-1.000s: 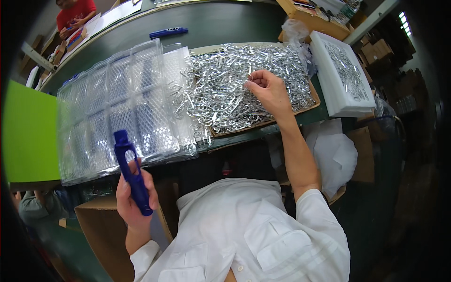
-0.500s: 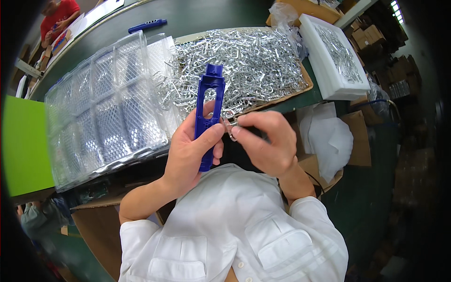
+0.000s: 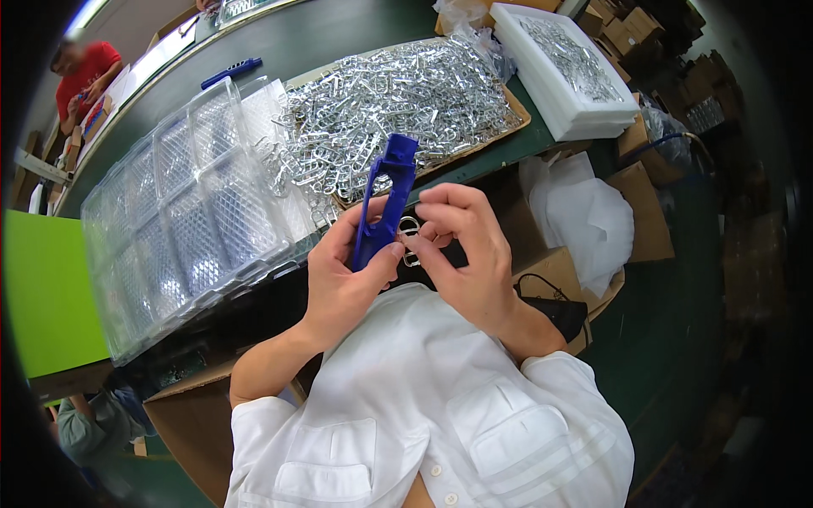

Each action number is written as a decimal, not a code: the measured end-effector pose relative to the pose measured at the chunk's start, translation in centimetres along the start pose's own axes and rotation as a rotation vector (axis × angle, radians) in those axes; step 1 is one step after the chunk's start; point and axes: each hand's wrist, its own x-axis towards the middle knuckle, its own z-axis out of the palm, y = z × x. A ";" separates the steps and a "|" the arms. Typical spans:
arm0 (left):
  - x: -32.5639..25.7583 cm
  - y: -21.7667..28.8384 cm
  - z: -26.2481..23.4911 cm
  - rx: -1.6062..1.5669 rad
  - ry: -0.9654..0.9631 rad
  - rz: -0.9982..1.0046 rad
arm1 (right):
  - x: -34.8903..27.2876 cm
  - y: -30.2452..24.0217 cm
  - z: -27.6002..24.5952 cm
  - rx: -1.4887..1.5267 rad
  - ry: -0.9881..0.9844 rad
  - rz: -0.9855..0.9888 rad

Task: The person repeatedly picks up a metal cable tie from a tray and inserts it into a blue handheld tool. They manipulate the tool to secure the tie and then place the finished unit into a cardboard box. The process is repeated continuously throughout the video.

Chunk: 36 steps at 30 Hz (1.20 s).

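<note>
My left hand (image 3: 343, 279) grips a long blue plastic holder (image 3: 385, 199), held upright and a little tilted in front of my chest. My right hand (image 3: 466, 245) pinches a small silver metal clip (image 3: 410, 240) against the holder's lower side. Both hands meet just below the table's near edge. Behind them a brown tray (image 3: 508, 127) holds a big heap of silver metal clips (image 3: 389, 106).
A stack of clear plastic blister trays (image 3: 182, 203) lies to the left of the heap. A white foam box (image 3: 567, 72) with more clips sits at the right. A second blue holder (image 3: 230, 73) lies far back. Cardboard boxes stand below; another person in red works at the far left.
My right hand left the clip heap and came to the blue holder with a clip. My left hand raised the holder from lower left to the centre.
</note>
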 end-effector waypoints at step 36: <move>1.6 -3.0 -0.8 -0.203 -0.210 -0.204 | 4.4 1.4 -0.9 -0.423 -0.183 0.021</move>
